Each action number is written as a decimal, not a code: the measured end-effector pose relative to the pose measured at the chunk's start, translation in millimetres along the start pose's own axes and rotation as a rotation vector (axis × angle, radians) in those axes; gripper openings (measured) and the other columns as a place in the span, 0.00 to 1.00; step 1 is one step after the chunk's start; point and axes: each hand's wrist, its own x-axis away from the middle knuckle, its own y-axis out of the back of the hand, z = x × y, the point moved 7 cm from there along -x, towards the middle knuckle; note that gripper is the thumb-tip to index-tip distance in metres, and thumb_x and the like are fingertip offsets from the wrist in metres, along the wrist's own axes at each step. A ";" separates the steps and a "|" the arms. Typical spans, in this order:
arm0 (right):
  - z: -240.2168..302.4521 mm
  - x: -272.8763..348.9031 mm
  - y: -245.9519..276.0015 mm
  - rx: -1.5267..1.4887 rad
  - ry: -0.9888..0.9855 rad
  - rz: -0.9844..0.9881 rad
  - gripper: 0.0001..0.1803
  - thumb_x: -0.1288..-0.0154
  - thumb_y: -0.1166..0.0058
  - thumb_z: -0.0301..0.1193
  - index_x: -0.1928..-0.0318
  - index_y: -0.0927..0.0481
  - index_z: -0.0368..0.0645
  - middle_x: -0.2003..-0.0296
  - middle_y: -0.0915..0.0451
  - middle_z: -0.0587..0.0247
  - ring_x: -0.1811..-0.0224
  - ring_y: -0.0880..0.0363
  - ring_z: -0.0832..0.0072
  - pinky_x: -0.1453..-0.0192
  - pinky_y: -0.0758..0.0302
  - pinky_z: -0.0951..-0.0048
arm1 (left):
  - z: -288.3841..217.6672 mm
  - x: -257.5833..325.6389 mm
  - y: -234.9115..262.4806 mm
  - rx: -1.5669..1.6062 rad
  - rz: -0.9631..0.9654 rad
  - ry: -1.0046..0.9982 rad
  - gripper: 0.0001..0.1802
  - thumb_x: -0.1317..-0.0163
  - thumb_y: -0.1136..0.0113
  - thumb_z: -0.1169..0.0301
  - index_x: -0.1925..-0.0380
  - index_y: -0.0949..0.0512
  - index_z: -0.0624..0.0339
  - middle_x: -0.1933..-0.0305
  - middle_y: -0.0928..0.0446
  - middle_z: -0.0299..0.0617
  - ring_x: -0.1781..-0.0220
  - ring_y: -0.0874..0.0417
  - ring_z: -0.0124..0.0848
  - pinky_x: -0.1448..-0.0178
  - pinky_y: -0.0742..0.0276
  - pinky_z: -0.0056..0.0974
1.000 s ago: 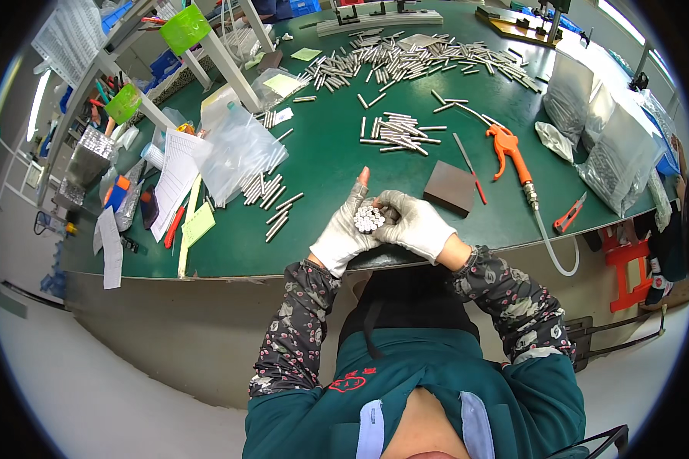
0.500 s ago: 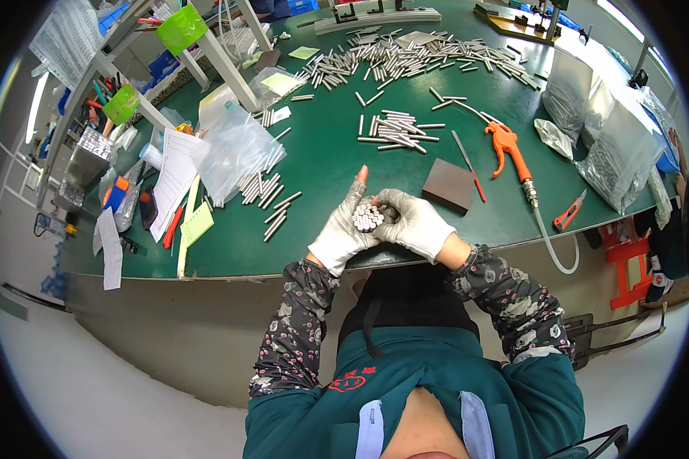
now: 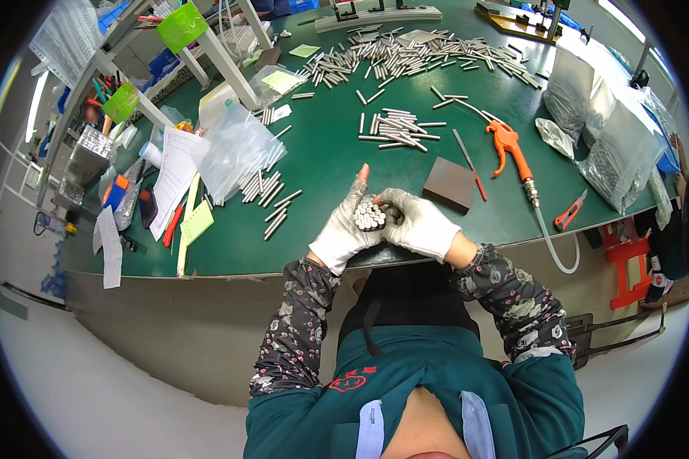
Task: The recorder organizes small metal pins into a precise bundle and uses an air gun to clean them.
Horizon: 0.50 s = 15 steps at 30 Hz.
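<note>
A bundle of short metal pins (image 3: 369,217) stands with its round ends facing up, close to the table's front edge. My left hand (image 3: 338,236), in a whitish glove with a bare thumb tip pointing up, is closed round the bundle's left side. From the right, my gloved right hand (image 3: 422,228) curls its fingers against the bundle; those fingertips are partly hidden. A brown block (image 3: 448,185) lies just beyond my right hand. Left of my hands are loose pins (image 3: 275,222), and farther off lies a small pile of pins (image 3: 396,130).
A big heap of pins (image 3: 429,55) spreads across the back of the green table (image 3: 321,153). On the right are an orange air gun (image 3: 507,145) with its hose, a red-handled file (image 3: 471,168), a red cutter (image 3: 569,211) and plastic bags (image 3: 620,168). Papers (image 3: 174,180) and a clear bag (image 3: 237,149) lie left.
My right hand has shifted very slightly, and its fingers sit a little differently on the bundle. My left hand still holds the pins in nearly the same place.
</note>
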 end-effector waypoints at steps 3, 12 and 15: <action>20.5 -0.8 4.7 0.133 -0.107 -0.031 0.23 0.56 0.44 0.35 0.57 0.30 0.38 0.73 0.27 0.58 0.71 0.25 0.70 0.64 0.28 0.72 | 7.6 3.9 6.1 -0.060 0.004 -0.020 0.56 0.58 0.33 0.77 0.34 0.61 0.50 0.60 0.28 0.33 0.60 0.28 0.22 0.51 0.32 0.26; 43.3 -13.1 -17.9 0.410 0.300 -0.164 0.31 0.57 0.42 0.50 0.61 0.32 0.39 0.69 0.29 0.53 0.66 0.26 0.56 0.65 0.29 0.61 | 4.7 9.0 1.8 0.026 -0.045 -0.129 0.49 0.47 0.40 0.63 0.34 0.64 0.47 0.41 0.41 0.37 0.41 0.39 0.27 0.35 0.47 0.38; 44.7 -14.0 -24.7 0.494 0.329 -0.131 0.28 0.53 0.44 0.50 0.62 0.31 0.39 0.70 0.28 0.55 0.66 0.26 0.58 0.66 0.29 0.62 | -4.6 17.1 -1.4 -1.156 0.008 -0.429 0.47 0.51 0.44 0.46 0.36 0.54 0.48 0.37 0.46 0.38 0.36 0.44 0.31 0.31 0.69 0.51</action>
